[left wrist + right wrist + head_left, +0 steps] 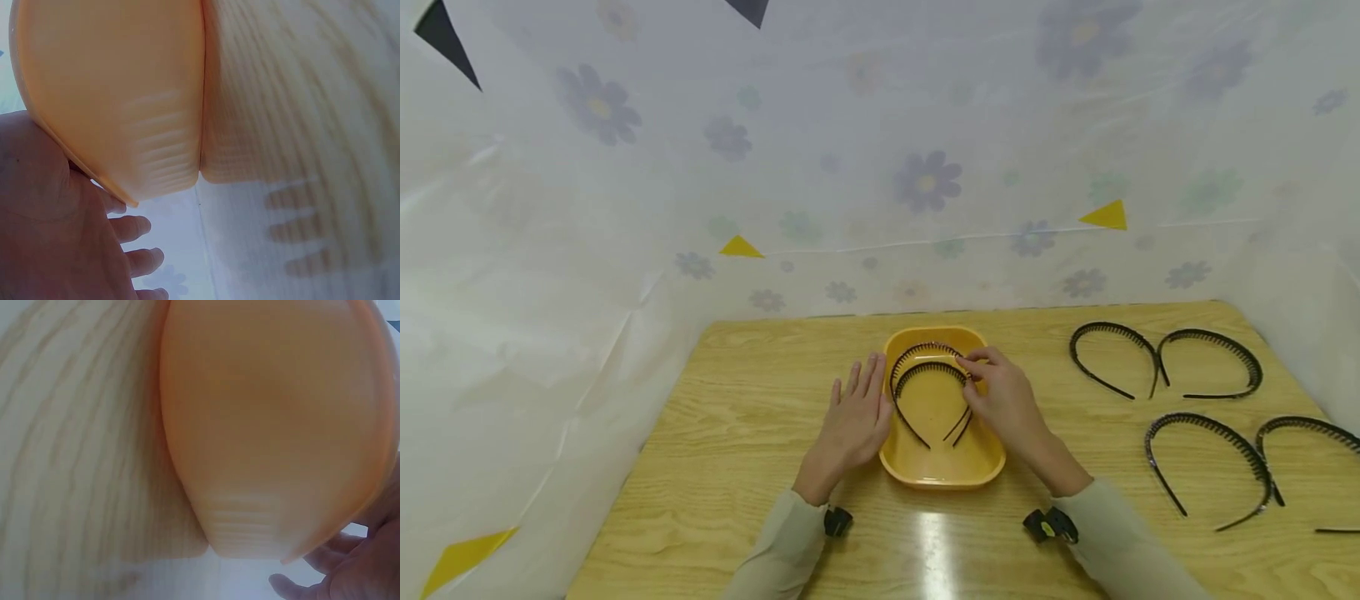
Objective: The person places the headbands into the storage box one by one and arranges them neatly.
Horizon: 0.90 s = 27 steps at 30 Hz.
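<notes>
Pinching with right hand (1007,404) at black toothed headbands (933,365) in yellow tray (940,482) — unclear whether one or both | resting left hand (853,421), fingers straight, against tray | ribbed outer wall (159,137) — wrist views only | more headbands (1202,417) rightward on counter (737,417), head view only

text: none legible | right wristband (1051,527): yellowish mark, perhaps too small
</notes>
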{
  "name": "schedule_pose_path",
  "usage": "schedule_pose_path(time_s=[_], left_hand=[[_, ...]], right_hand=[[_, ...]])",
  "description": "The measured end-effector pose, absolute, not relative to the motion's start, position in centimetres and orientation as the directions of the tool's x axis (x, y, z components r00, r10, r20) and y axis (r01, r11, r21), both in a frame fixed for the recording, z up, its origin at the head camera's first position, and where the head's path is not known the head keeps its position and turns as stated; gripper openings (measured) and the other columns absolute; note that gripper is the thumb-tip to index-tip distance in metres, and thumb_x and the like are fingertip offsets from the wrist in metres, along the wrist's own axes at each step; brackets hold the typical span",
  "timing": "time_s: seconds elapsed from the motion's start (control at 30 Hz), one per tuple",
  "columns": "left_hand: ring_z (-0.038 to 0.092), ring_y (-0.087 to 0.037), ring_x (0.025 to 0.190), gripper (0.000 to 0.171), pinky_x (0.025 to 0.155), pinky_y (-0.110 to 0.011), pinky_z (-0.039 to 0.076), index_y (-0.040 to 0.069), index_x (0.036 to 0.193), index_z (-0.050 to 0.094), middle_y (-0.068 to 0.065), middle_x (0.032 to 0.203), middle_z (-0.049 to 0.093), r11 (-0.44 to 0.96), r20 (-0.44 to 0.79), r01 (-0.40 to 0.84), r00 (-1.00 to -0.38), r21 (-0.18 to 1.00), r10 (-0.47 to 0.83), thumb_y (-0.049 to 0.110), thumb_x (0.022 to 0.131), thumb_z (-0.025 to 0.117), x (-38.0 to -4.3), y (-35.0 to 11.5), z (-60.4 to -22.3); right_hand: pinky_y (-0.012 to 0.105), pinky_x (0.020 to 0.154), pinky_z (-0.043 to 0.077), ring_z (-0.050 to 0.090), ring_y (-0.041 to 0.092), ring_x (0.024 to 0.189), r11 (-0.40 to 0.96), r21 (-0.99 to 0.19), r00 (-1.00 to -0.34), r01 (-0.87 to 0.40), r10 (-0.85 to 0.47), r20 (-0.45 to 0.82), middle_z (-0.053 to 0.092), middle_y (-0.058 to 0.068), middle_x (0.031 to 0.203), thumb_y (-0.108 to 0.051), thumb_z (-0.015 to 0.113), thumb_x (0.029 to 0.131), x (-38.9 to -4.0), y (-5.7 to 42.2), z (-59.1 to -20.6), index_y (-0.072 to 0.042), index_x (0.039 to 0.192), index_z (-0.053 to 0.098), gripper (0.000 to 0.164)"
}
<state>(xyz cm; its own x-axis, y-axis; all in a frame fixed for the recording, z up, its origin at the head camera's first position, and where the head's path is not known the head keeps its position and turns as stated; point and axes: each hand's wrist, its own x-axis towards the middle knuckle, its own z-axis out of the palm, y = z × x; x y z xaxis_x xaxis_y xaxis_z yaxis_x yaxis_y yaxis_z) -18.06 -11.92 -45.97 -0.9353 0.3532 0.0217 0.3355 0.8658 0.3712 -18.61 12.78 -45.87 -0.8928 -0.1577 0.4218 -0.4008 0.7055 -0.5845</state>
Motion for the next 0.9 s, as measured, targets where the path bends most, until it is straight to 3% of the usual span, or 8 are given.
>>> schedule_pose_path(time_s=[0.5, 0.9], left_hand=[[0.006, -0.034, 0.157, 0.060, 0.122, -0.062, 0.007, 0.011, 0.167, 0.007, -0.005, 0.172, 0.006, 0.866, 0.008, 0.330, -0.936, 0.376, 0.353, 0.030, 0.112, 0.021, -18.2, -12.0, -45.9], [0.009, -0.036, 0.157, 0.060, 0.122, -0.063, 0.010, 0.011, 0.167, 0.008, -0.009, 0.172, 0.011, 0.869, 0.011, 0.333, -0.935, 0.366, 0.354, 0.028, 0.111, 0.022, -18.2, -11.9, -45.9]], right_hand=[[0.025, 0.050, 0.034, 0.038, 0.010, 0.054, 0.779, -0.488, -0.893, -0.394, -0.201, 0.402, 0.064, 0.019, 0.118, 0.007, 0.065, 0.089, -18.8, 12.1, -46.0, 0.006, 0.124, 0.072, 0.036], [0.028, 0.055, 0.039, 0.051, 0.017, 0.066, 0.823, -0.408, -0.894, -0.396, -0.244, 0.377, 0.066, 0.021, 0.112, 0.007, 0.066, 0.087, -19.4, 11.6, -45.9, 0.008, 0.120, 0.073, 0.033]])
